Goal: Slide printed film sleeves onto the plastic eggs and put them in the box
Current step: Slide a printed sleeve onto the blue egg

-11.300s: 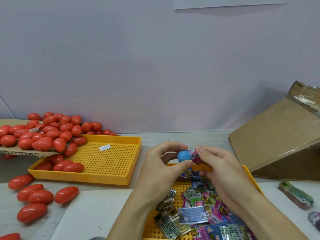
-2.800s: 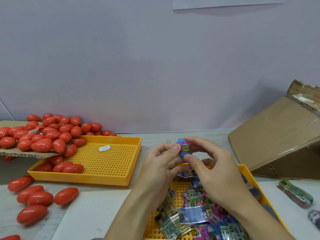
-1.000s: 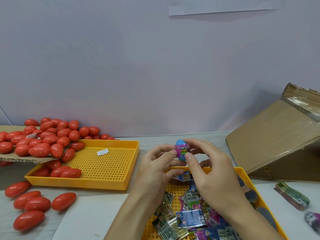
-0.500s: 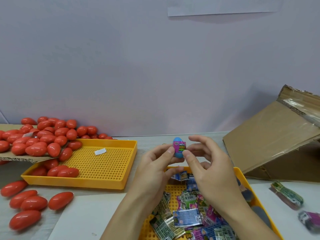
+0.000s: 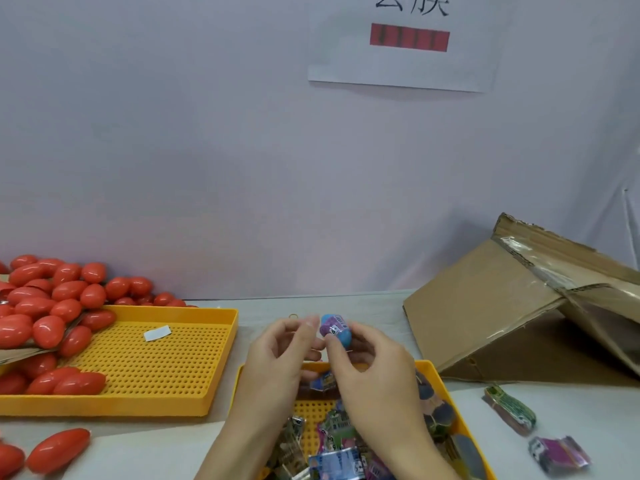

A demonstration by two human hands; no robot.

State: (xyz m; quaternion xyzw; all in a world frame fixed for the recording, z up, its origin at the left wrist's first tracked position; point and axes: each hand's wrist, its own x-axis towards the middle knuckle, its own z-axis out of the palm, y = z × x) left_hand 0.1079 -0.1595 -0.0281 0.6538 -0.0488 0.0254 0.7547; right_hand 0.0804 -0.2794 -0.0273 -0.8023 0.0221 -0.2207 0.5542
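While our left hand (image 5: pixel 277 362) is hovering beside it with fingers relaxed, we are pinching with our right hand (image 5: pixel 372 372) the blue egg (image 5: pixel 336 330), its long axis tilting up-left, purple sleeve (image 5: pixel 331 326) around it.

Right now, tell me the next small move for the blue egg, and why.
Probably carry the blue egg rightward to the cardboard box. The purple printed sleeve already wraps it, the right hand pinches it, and the left hand looks to have its fingers loose beside it, so sleeving seems finished.
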